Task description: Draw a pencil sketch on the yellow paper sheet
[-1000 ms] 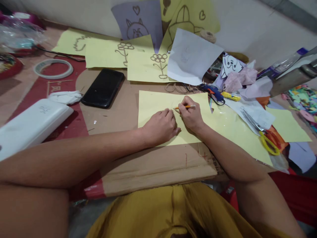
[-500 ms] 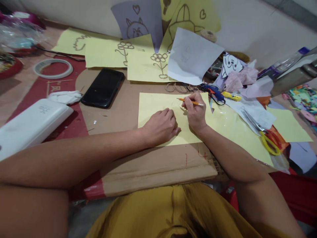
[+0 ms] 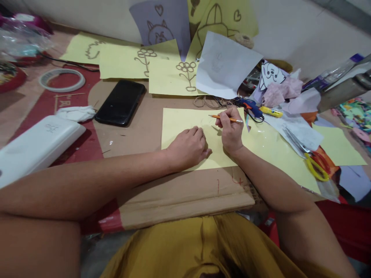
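A sheet of yellow paper (image 3: pixel 176 127) lies on the brown cardboard, with faint pencil marks near its upper middle. My left hand (image 3: pixel 188 148) rests palm down on this sheet, its fingers loosely bent and the thumb apart, holding nothing that shows. An orange pencil (image 3: pixel 215 116) is pinched between the thumb and fingers of my right hand (image 3: pixel 232 133). Its tip points left over the faint marks; whether it touches the paper I cannot tell. The side of my right hand is over the sheet's right part.
Yellow flower drawings (image 3: pixel 168 77) and a white sheet (image 3: pixel 226 65) stand along the back. To the left are a black phone (image 3: pixel 120 102), a tape roll (image 3: pixel 62 80) and a white device (image 3: pixel 40 143). A blue glue gun (image 3: pixel 252 108) and yellow-handled scissors (image 3: pixel 315 168) lie to the right.
My right hand and the pencil have shifted slightly to the right. My left hand has stayed in place on the paper.
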### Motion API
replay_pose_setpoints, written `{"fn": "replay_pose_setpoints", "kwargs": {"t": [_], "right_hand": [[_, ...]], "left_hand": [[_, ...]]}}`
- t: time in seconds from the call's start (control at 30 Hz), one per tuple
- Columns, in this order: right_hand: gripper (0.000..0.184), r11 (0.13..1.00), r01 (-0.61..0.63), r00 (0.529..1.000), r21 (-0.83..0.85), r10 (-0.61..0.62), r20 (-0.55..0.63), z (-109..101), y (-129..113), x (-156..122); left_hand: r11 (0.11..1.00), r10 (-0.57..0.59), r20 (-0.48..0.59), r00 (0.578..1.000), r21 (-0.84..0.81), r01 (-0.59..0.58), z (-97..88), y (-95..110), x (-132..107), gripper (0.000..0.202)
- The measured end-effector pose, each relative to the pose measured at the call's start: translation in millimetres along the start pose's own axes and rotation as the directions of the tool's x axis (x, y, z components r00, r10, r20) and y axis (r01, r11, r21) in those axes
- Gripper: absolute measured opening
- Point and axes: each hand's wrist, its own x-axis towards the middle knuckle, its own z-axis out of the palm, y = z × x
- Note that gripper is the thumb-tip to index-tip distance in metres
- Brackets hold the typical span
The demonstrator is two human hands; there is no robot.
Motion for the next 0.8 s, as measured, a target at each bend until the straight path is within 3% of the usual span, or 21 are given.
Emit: {"fn": "replay_pose_setpoints", "kwargs": {"t": [0.23,0.37,0.53,0.8], "right_hand": [[0.026,0.999,-0.009,0.977,-0.047,0.019,0.213,-0.6,-4.9,-2.7],[0.025,0.996,-0.013,0.976,-0.085,0.031,0.214,-0.1,-3.3,-3.0],[0.027,0.998,-0.037,0.978,-0.049,0.046,0.204,1.0,-0.9,-3.4],[0.025,0.999,-0.035,0.974,0.027,0.028,0.224,0.5,-3.8,-1.8]], "left_hand": [[1.000,0.017,-0.017,1.000,0.003,-0.017,0.8,-1.1,-0.3,0.046],[1.000,0.006,0.013,1.000,-0.012,-0.005,-0.5,-1.7,0.2,0.045],[1.000,-0.023,-0.026,0.999,-0.017,0.022,-0.6,-2.3,0.8,0.043],[1.000,-0.014,-0.006,1.000,0.008,0.015,0.1,-1.3,1.0,0.048]]}}
